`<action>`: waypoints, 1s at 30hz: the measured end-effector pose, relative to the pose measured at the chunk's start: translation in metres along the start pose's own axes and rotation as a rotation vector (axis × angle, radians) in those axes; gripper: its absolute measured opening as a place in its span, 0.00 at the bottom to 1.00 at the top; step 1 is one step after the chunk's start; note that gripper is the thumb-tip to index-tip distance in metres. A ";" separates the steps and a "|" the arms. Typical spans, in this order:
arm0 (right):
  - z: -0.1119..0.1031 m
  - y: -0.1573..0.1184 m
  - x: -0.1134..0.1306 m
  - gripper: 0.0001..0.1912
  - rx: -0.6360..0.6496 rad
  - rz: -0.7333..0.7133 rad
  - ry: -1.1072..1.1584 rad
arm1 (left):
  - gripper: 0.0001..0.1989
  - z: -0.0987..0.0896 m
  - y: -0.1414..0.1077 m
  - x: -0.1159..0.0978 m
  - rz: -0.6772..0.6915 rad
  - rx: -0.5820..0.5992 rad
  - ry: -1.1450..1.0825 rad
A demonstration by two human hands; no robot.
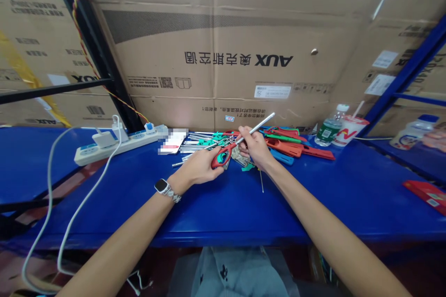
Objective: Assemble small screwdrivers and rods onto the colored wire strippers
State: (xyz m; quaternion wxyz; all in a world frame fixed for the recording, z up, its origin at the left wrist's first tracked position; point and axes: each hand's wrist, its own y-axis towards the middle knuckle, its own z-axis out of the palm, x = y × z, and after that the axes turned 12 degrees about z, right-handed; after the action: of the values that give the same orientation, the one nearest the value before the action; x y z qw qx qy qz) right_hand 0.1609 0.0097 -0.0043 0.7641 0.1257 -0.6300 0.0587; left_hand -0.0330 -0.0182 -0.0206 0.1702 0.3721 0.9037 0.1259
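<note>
A long-reach lighter [219, 159] with a red handle, green trigger and silver tube points up to the right. My left hand [199, 166], with a watch [163, 187] on its wrist, is closed on the handle. The fingers of my right hand [255, 147] are closed around the silver tube near the handle. Beneath my right hand a thin metal rod [262, 182] shows; whether I hold it is unclear. Behind my hands lie metal tubes with green parts [202, 141]. To the right are orange handle pieces [284, 147] and a blue handle piece [281, 157].
A white power strip [120, 146] with cables lies at the left of the blue table [244, 216]. On the right stand a bottle [326, 132] and a cup with a straw [348, 133]. A red packet [427, 196] lies farther right. Large cardboard boxes [156, 55] wall the back.
</note>
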 end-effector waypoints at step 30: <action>0.008 0.003 0.004 0.23 0.070 0.043 -0.025 | 0.07 -0.003 -0.002 0.005 0.048 -0.074 -0.175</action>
State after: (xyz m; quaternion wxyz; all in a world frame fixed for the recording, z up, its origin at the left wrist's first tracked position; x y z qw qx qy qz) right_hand 0.1534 0.0102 0.0013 0.7498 0.1393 -0.6397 0.0954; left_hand -0.0388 -0.0167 -0.0194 0.2593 0.3968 0.8709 0.1302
